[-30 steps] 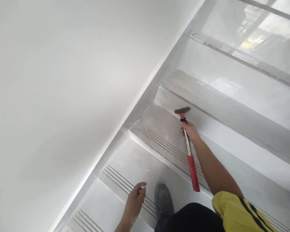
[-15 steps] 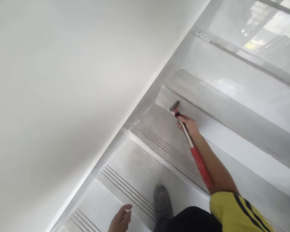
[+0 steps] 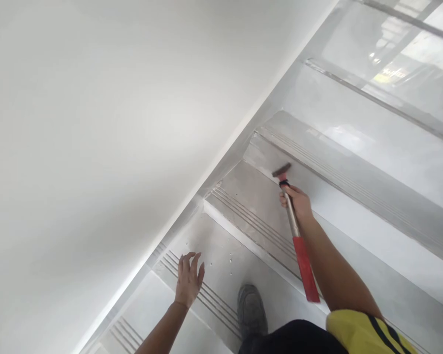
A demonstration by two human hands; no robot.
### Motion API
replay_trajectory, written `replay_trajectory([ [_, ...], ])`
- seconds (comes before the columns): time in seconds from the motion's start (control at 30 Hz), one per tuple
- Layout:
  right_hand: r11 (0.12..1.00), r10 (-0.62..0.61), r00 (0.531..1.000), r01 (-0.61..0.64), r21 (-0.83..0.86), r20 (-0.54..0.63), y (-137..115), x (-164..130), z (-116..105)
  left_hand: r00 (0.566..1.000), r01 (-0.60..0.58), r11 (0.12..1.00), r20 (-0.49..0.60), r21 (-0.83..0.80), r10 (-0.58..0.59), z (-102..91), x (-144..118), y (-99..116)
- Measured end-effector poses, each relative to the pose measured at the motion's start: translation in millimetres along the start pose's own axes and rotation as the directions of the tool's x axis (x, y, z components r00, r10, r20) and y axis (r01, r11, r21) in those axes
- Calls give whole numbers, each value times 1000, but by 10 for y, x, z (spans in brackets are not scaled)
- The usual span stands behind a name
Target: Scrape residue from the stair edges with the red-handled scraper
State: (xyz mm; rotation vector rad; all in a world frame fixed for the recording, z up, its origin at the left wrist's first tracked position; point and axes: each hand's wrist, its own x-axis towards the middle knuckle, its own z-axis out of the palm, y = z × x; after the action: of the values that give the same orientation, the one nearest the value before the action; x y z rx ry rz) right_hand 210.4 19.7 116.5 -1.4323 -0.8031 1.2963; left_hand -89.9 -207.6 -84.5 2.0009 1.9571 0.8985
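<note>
Grey concrete stairs (image 3: 243, 196) rising ahead of me, grooved anti-slip lines along each tread edge, plain white wall (image 3: 96, 123) filling the left side. Glass or glossy panel top right, reflections only, can't make out more.

My right hand (image 3: 297, 200) is wrapped closed around the hammer (image 3: 293, 226), gripping high on the metal shaft just under the head. Hammer head (image 3: 281, 170) sits against the base of the riser (image 3: 266, 160) at the back of the tread two steps above my foot; can't tell whether it's actually touching. Red grip end (image 3: 305, 268) hangs free below my wrist, angled down toward my forearm.

My left hand (image 3: 188, 280) is spread wide, fingers (image 3: 192, 263) splayed, holding nothing. It hovers over the grooved edge of the lower tread (image 3: 214, 260), near the wall; contact unclear.

Small white specks (image 3: 229, 258) scattered on that lower tread, between my left hand and the shoe. My grey shoe (image 3: 251, 309) is planted on the same tread. Yellow sleeve with black stripes (image 3: 365, 332) at bottom right, dark trousers (image 3: 295, 337) beside it.
</note>
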Motion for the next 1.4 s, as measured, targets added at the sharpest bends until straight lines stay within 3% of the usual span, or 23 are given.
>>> replay_trajectory([
  [0.13,999,19,996,-15,-45,92,-95,418,740,996,-87,988,20,129,85,267,-101,-64],
  [0.2,999,15,993,-10,-45,119,-67,489,868,993,-119,976,16,181,118,349,-157,-81],
  [0.27,1000,-6,995,7,-16,101,-8,410,742,988,-154,965,11,213,156,400,-195,-101],
  [0.37,999,-14,999,13,31,46,34,215,369,984,-175,960,22,220,174,438,-217,-124],
  [0.43,1000,-3,999,2,19,41,5,191,296,987,-162,962,26,222,160,452,-218,-128],
  [0.5,1000,17,997,-15,-26,78,-45,290,475,989,-147,963,34,224,143,461,-220,-126],
  [0.6,998,30,990,-22,-60,139,-82,511,946,991,-136,962,46,238,129,466,-231,-123],
  [0.67,998,18,991,-11,-55,132,-71,564,1097,992,-129,959,46,253,121,463,-241,-121],
  [0.87,997,45,996,-40,-69,74,-77,404,735,990,-139,961,71,241,125,469,-248,-108],
  [1.1,1000,18,997,-17,-7,75,-78,513,1197,993,-119,964,50,239,110,472,-244,-104],
  [1.2,999,17,999,-18,41,29,-92,444,1208,990,-139,961,69,238,126,471,-242,-101],
  [1.4,1000,-14,998,15,-17,63,-205,400,1271,992,-128,964,45,234,120,454,-227,-91],
])
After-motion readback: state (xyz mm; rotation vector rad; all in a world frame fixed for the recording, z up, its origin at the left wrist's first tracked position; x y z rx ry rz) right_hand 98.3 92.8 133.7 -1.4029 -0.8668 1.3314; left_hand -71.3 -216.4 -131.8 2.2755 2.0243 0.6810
